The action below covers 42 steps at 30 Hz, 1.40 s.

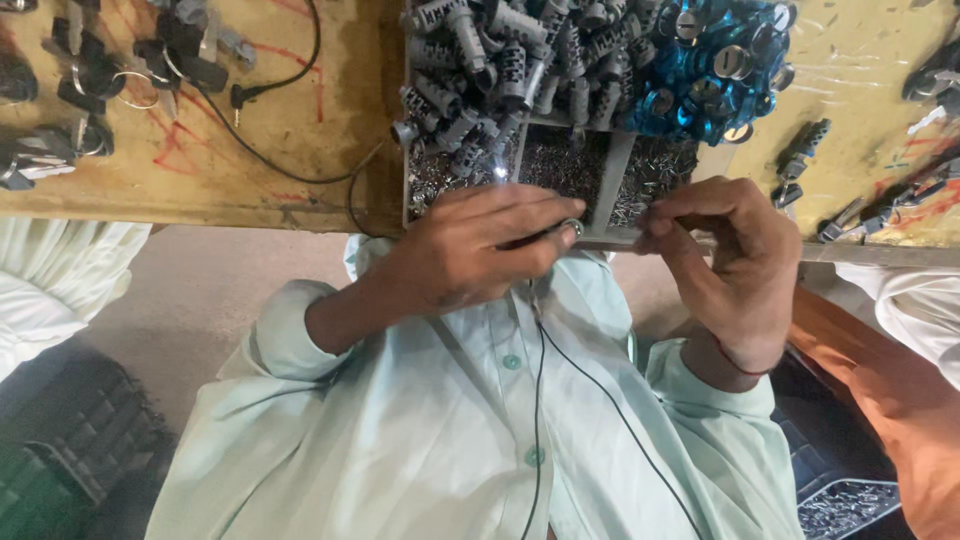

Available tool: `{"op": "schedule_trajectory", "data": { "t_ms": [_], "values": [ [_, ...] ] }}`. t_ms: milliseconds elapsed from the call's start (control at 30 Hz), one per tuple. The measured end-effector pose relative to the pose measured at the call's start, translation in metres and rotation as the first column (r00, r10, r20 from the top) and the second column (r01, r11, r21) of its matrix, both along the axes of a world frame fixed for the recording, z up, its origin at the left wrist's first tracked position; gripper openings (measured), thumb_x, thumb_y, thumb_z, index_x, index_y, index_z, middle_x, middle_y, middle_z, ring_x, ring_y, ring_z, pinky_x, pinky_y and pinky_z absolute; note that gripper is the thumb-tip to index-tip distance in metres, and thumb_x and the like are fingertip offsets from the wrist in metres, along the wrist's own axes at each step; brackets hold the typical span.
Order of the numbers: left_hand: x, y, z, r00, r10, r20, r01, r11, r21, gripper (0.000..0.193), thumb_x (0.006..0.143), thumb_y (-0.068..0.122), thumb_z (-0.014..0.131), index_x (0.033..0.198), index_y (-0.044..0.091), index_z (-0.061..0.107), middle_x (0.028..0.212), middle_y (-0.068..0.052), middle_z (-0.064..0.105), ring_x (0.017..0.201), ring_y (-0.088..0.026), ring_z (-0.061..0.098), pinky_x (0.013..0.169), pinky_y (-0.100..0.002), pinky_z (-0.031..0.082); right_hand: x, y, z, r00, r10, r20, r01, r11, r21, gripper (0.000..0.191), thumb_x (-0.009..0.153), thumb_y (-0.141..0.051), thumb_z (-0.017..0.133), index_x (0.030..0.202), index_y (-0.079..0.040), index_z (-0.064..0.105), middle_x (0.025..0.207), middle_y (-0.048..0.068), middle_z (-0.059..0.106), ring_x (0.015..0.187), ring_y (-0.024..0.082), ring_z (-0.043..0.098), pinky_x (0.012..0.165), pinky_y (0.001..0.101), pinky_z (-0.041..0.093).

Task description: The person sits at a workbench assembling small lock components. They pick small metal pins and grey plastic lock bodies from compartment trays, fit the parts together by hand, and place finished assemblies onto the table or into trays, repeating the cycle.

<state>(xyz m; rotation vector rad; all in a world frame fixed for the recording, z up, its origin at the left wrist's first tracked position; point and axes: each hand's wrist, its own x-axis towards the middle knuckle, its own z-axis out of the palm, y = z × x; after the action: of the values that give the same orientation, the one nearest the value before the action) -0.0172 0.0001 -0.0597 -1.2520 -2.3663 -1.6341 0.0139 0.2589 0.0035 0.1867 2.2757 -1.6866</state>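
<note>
Pale green shirt fills the lower middle of the view, buttoned down the front, with a thin black cable running down over it. Above it the person's two hands meet at the near edge of the counter. The left hand is curled, its grip pressed together on a small metal cylinder whose round end shows just past the fingertips. The right hand is just beside it, fingers bent inward and its grip pinched together at the thumb and forefinger; what it pinches is too small to tell. A red thread circles that wrist.

Both hands hover at the front rim of a divided tray on the counter. Its near compartments hold heaps of tiny metal bits. Farther back the tray is heaped with grey lock cylinders on one side and blue-wrapped cylinders on the other.

Keys on rings lie on the counter well apart from the tray, near a black wire. More loose metal parts lie on the counter's other side. An orange sleeve of another person shows at the lower edge, next to a dark tray of small metal parts.
</note>
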Motion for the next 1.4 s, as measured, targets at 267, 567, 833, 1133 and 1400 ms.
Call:
{"op": "schedule_trajectory", "data": {
  "t_ms": [267,567,833,1133,1400],
  "values": [
    [0.012,-0.006,0.0,0.998,-0.06,0.026,0.06,0.998,0.0,0.029,0.088,0.002,0.075,0.116,0.006,0.068,0.131,-0.011,0.067,0.118,-0.028,0.068,0.096,-0.04,0.059,-0.026,-0.044,-0.016,0.789,0.476,-0.389,-0.067,0.696,0.715,0.029,0.089,-0.003,0.083,0.116,-0.005,0.071,0.09,0.01,0.057,0.077,0.03,0.06,0.068,0.0405,0.046],
    [0.012,-0.003,0.003,0.999,-0.048,0.018,0.048,0.998,0.036,0.021,0.093,0.004,0.074,0.113,0.006,0.067,0.129,-0.012,0.067,0.118,-0.027,0.068,0.098,-0.04,0.059,-0.028,-0.059,-0.049,0.825,0.506,-0.251,-0.171,0.648,0.742,0.028,0.093,-0.01,0.081,0.12,-0.006,0.072,0.087,0.008,0.058,0.072,0.027,0.061,0.062,0.0415,0.044],
    [0.01,-0.009,0.008,0.999,-0.029,0.015,0.029,1.0,0.007,0.019,0.096,0.006,0.072,0.114,0.005,0.067,0.132,-0.012,0.066,0.12,-0.027,0.068,0.099,-0.04,0.058,-0.012,-0.029,-0.016,0.965,-0.018,0.263,0.066,0.982,-0.176,0.015,0.105,0.004,0.063,0.119,0.001,0.066,0.098,0.01,0.07,0.083,0.014,0.067,0.075,0.0278,0.056],
    [0.002,-0.002,0.008,0.989,0.002,-0.15,-0.01,0.999,-0.05,0.011,0.1,0.007,0.072,0.109,0.005,0.066,0.132,-0.014,0.066,0.118,-0.028,0.067,0.1,-0.039,0.059,0.016,-0.002,-0.021,0.976,-0.102,0.194,0.158,0.941,-0.3,0.03,0.103,0.007,0.06,0.133,0.006,0.062,0.108,0.014,0.07,0.095,0.02,0.071,0.089,0.0334,0.061],
    [0.004,0.007,0.009,0.943,0.032,-0.331,-0.075,0.99,-0.116,0.013,0.102,0.009,0.076,0.104,0.005,0.064,0.128,-0.021,0.065,0.115,-0.032,0.067,0.105,-0.044,0.058,0.016,-0.006,-0.025,0.941,0.051,0.336,0.101,0.902,-0.421,0.011,0.105,0.001,0.058,0.112,0.003,0.051,0.097,0.014,0.072,0.08,0.021,0.074,0.07,0.0337,0.062]
  ]
}}
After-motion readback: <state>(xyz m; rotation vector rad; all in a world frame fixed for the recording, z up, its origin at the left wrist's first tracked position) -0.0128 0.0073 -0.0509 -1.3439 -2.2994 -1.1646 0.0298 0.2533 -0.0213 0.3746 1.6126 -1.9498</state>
